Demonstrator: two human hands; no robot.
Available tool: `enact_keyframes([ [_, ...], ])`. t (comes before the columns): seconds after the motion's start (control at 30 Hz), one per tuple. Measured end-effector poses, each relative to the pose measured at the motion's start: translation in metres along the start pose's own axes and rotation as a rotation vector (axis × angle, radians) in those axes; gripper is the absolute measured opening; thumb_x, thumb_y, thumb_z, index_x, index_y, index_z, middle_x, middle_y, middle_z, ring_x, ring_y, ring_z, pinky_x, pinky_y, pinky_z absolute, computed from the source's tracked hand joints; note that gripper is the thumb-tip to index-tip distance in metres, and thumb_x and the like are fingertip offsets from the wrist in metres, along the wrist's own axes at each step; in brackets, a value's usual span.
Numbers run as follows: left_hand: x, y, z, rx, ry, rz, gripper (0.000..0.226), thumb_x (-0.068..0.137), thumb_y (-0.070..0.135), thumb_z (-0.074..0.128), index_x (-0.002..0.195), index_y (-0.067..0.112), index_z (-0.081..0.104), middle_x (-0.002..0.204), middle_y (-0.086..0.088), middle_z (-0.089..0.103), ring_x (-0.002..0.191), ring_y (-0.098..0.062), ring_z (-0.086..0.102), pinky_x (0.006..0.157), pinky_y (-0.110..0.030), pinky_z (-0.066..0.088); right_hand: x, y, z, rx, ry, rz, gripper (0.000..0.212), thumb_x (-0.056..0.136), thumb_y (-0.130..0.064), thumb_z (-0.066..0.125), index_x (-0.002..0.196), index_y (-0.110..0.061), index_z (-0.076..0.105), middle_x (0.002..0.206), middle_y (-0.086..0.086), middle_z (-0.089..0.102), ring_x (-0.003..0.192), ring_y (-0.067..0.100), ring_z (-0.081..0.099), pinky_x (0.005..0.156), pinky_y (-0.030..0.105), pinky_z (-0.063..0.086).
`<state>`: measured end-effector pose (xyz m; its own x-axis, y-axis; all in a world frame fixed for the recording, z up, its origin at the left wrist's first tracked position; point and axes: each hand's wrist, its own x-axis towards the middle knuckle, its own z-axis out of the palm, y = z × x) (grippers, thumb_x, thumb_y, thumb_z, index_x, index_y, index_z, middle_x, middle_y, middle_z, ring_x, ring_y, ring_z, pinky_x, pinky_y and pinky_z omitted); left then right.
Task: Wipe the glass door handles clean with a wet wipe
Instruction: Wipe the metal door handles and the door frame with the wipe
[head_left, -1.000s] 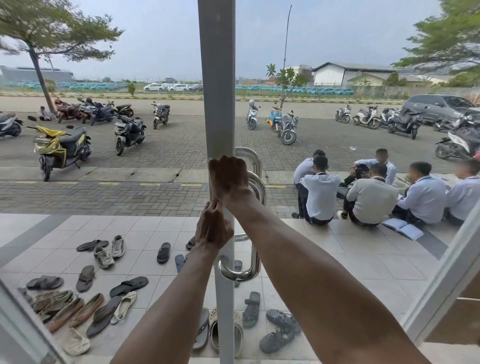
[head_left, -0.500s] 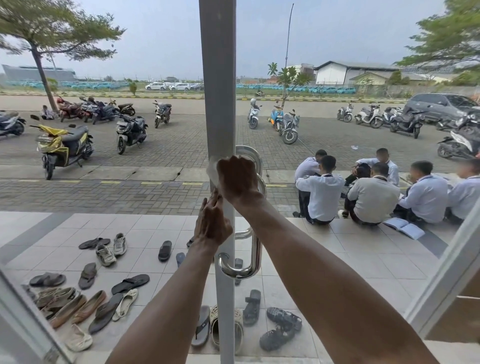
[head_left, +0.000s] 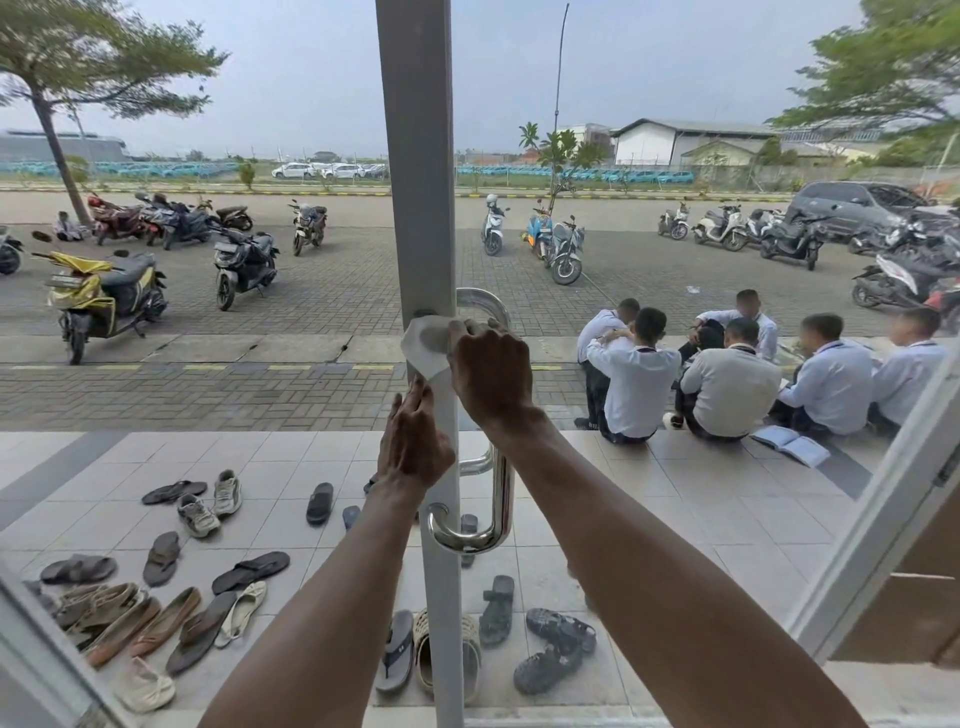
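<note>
Wipe (head_left: 425, 347) now visible, R hand (head_left: 491, 375) higher

Flat overcast daylight from outside, soft weak shadows. Mild glare on the chrome door handle (head_left: 500, 499). Wide-angle bending at frame edges, window frame (head_left: 872, 525) leans. Seated faces blurred; otherwise sharp.

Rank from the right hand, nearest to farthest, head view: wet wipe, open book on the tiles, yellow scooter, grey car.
1. wet wipe: held in the right hand, against the door frame.
2. open book: on the tiles, lower right.
3. yellow scooter: parked far left.
4. grey car: upper right, behind the motorbikes.
</note>
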<state>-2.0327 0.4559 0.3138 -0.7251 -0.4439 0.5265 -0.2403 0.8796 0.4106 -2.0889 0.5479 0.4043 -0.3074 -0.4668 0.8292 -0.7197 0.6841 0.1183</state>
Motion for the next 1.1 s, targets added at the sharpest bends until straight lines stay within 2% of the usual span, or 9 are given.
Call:
enact_keyframes([
  [0.23,0.000,-0.001,0.003,0.015,0.001,-0.007,0.075,0.076,-0.001,0.055,0.147,-0.006,0.029,0.159,-0.014,0.024,0.145,-0.028,0.029,0.121,-0.036,0.017,-0.007,0.010,0.000,0.130,-0.075,0.089,0.027,0.086,-0.015,0.065,0.112,-0.011,0.066,0.095,0.004,0.073,0.085,0.025,0.070,0.068,0.032,0.053],
  [0.33,0.000,0.001,0.003,0.007,0.006,-0.003,0.079,0.076,-0.002,0.055,0.149,-0.007,0.025,0.159,-0.017,0.022,0.145,-0.030,0.028,0.122,-0.036,0.016,-0.015,0.017,0.001,0.189,-0.072,0.176,0.028,0.090,-0.018,0.061,0.117,-0.011,0.062,0.098,0.006,0.073,0.086,0.027,0.070,0.067,0.032,0.052],
  [0.53,-0.001,0.000,0.003,0.014,0.027,-0.007,0.077,0.077,-0.001,0.055,0.148,-0.007,0.026,0.158,-0.019,0.023,0.147,-0.027,0.025,0.123,-0.028,0.006,-0.030,0.020,0.007,0.311,-0.044,0.349,0.033,0.085,-0.026,0.067,0.116,-0.012,0.064,0.091,0.007,0.074,0.080,0.029,0.070,0.064,0.031,0.052],
  [0.67,-0.002,0.000,0.003,0.017,0.027,-0.012,0.077,0.077,0.001,0.055,0.149,-0.007,0.026,0.158,-0.019,0.023,0.146,-0.027,0.027,0.123,-0.029,0.008,-0.040,0.020,0.011,0.378,-0.010,0.457,0.031,0.080,-0.028,0.074,0.106,-0.012,0.067,0.081,0.009,0.074,0.074,0.031,0.070,0.060,0.030,0.051],
  [0.8,-0.002,0.001,0.004,0.019,0.035,-0.015,0.077,0.078,0.001,0.055,0.149,-0.007,0.026,0.158,-0.018,0.023,0.146,-0.026,0.028,0.123,-0.030,0.010,-0.049,0.020,0.017,0.433,-0.039,0.577,0.030,0.080,-0.033,0.074,0.101,-0.013,0.067,0.083,0.009,0.074,0.077,0.032,0.069,0.061,0.030,0.048],
  [0.93,-0.001,0.002,0.005,0.000,0.042,-0.037,0.074,0.078,0.001,0.055,0.147,-0.007,0.030,0.158,-0.018,0.025,0.146,-0.026,0.028,0.123,-0.031,0.011,-0.056,0.020,0.023,0.460,-0.040,0.628,0.028,0.079,-0.035,0.073,0.093,-0.011,0.067,0.082,0.009,0.073,0.076,0.033,0.069,0.062,0.031,0.049],
  [1.1,-0.001,0.003,0.006,-0.010,0.049,-0.046,0.075,0.078,0.002,0.056,0.147,-0.007,0.030,0.158,-0.017,0.026,0.147,-0.024,0.026,0.123,-0.029,0.010,-0.068,0.019,0.034,0.468,-0.049,0.650,0.032,0.077,-0.036,0.076,0.091,-0.009,0.069,0.084,0.011,0.074,0.077,0.031,0.069,0.063,0.030,0.049],
])
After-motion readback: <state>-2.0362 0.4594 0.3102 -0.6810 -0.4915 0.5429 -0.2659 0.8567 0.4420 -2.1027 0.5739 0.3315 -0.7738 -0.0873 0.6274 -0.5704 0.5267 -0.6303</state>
